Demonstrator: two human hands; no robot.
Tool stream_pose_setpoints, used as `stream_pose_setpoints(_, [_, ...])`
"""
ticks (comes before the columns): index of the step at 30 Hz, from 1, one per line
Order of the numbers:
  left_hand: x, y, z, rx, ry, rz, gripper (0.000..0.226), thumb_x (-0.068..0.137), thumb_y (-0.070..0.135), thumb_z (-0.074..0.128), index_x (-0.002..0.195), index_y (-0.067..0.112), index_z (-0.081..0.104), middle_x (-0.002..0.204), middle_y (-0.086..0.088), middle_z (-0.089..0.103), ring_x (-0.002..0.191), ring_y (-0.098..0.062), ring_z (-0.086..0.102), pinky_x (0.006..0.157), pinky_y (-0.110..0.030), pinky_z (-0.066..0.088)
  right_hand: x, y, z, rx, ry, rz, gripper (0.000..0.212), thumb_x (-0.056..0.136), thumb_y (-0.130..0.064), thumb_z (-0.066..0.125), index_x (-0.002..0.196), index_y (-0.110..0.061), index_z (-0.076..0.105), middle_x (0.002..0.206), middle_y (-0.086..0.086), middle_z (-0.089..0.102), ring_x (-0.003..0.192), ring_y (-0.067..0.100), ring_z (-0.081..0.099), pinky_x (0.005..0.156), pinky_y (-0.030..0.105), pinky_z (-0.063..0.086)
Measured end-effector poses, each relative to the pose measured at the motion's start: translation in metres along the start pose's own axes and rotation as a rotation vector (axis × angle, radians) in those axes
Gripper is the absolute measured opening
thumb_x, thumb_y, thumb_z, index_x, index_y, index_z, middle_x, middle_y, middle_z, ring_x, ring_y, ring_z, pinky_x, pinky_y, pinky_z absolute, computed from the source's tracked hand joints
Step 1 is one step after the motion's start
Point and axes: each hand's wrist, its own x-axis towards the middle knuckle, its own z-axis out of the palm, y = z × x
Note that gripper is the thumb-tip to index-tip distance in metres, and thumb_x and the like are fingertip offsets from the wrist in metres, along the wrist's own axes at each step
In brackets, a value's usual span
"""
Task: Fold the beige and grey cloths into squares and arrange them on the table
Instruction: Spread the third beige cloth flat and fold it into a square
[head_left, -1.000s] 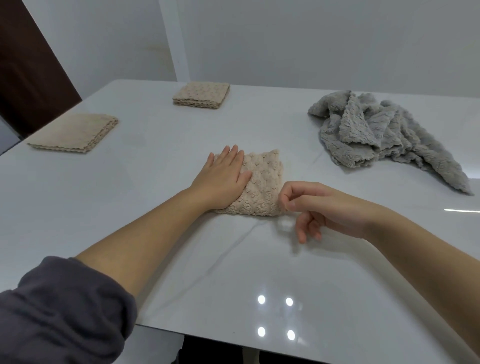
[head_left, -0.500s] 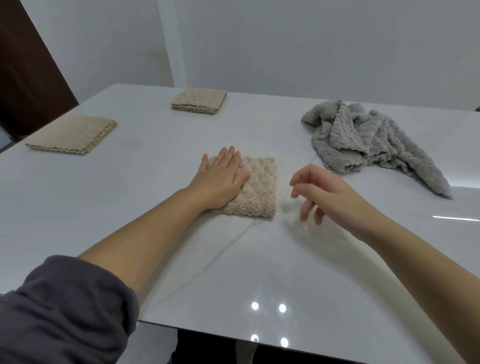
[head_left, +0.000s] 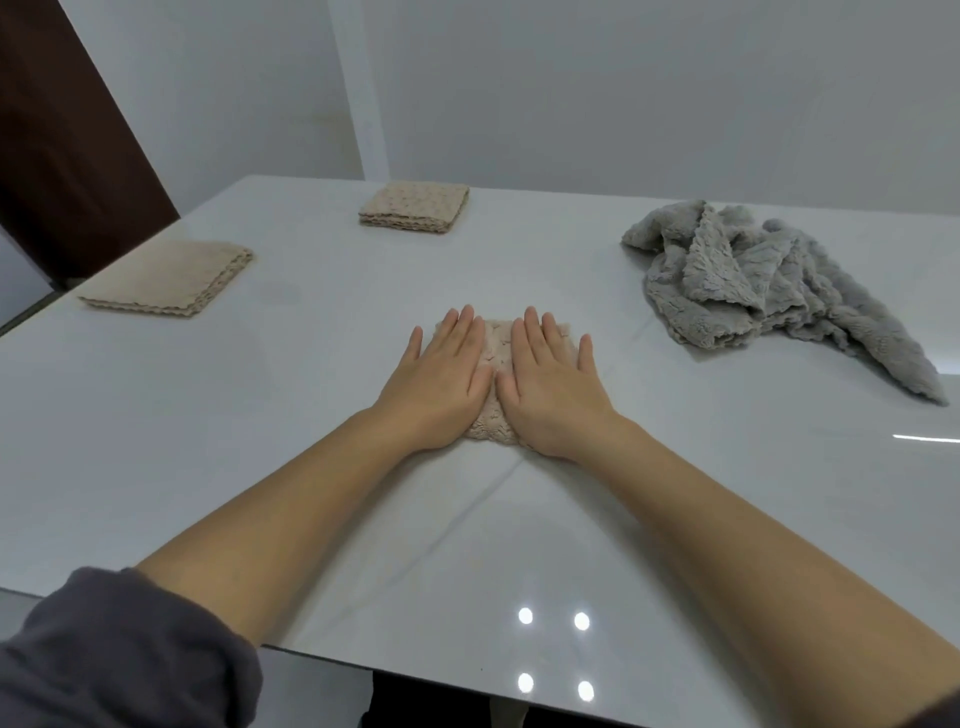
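Note:
A folded beige cloth (head_left: 497, 347) lies at the middle of the white table (head_left: 260, 441). My left hand (head_left: 441, 379) presses flat on its left half and my right hand (head_left: 550, 384) presses flat on its right half, fingers straight, so most of the cloth is hidden. Two other beige cloths lie folded into squares: one (head_left: 169, 278) at the left edge, one (head_left: 415, 207) at the back. A heap of crumpled grey cloths (head_left: 769, 280) sits at the right.
A pale wall stands behind the table's far edge. A dark brown door (head_left: 62, 156) is at the far left. The near table edge runs below my forearms, with ceiling-light reflections (head_left: 553, 649) on the glossy top.
My right hand, which hovered loosely curled beside the cloth, has come down flat on the cloth's right half. My left hand stays pressed on the left half.

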Motion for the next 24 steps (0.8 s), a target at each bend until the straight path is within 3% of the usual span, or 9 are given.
stream_pose_setpoints(13, [0.005, 0.000, 0.002, 0.003, -0.039, 0.001, 0.059, 0.104, 0.035, 0.016, 0.155, 0.010, -0.001, 0.164, -0.002, -0.005, 0.149, -0.011, -0.009, 0.121, -0.040, -0.007, 0.001, -0.001, 0.001, -0.021, -0.029, 0.024, 0.064, 0.102, -0.040, 0.014, 0.155, -0.009, -0.003, 0.163, 0.005, -0.011, 0.149, 0.019, -0.012, 0.118, 0.055, -0.008])
stream_pose_setpoints(16, [0.005, -0.013, -0.004, -0.126, -0.069, 0.056, 0.064, 0.102, 0.042, 0.019, 0.155, 0.015, -0.004, 0.163, 0.001, -0.009, 0.148, -0.007, -0.012, 0.121, -0.036, -0.009, 0.002, 0.000, -0.003, 0.022, -0.049, 0.032, 0.064, 0.101, -0.042, 0.016, 0.155, -0.012, -0.003, 0.164, 0.002, -0.007, 0.150, 0.018, -0.009, 0.116, 0.058, -0.010])
stream_pose_setpoints(18, [-0.003, -0.028, -0.012, -0.238, -0.063, 0.122, 0.081, 0.092, 0.063, 0.025, 0.155, 0.023, -0.007, 0.162, 0.008, -0.013, 0.145, 0.000, -0.017, 0.119, -0.031, -0.009, 0.004, 0.005, -0.011, 0.135, -0.019, 0.020, 0.065, 0.101, -0.045, 0.018, 0.155, -0.017, -0.005, 0.163, 0.001, 0.009, 0.150, 0.019, 0.002, 0.114, 0.061, -0.011])
stream_pose_setpoints(20, [-0.017, -0.041, -0.019, -0.181, -0.037, 0.201, 0.103, 0.078, 0.081, 0.035, 0.153, 0.029, -0.012, 0.160, 0.015, -0.017, 0.142, 0.005, -0.021, 0.118, -0.028, -0.010, 0.009, 0.010, -0.022, 0.238, 0.070, 0.002, 0.065, 0.100, -0.047, 0.020, 0.155, -0.021, -0.005, 0.154, 0.002, 0.032, 0.146, 0.021, 0.017, 0.113, 0.062, -0.010])
stream_pose_setpoints(24, [-0.031, -0.055, -0.025, -0.004, 0.009, 0.226, 0.118, 0.068, 0.084, 0.048, 0.152, 0.032, -0.016, 0.158, 0.017, -0.020, 0.143, 0.003, -0.023, 0.118, -0.031, -0.011, 0.019, 0.021, -0.033, 0.218, 0.115, -0.055, 0.062, 0.101, -0.047, 0.022, 0.155, -0.023, 0.002, 0.109, -0.003, 0.066, 0.124, 0.022, 0.049, 0.115, 0.060, -0.003])
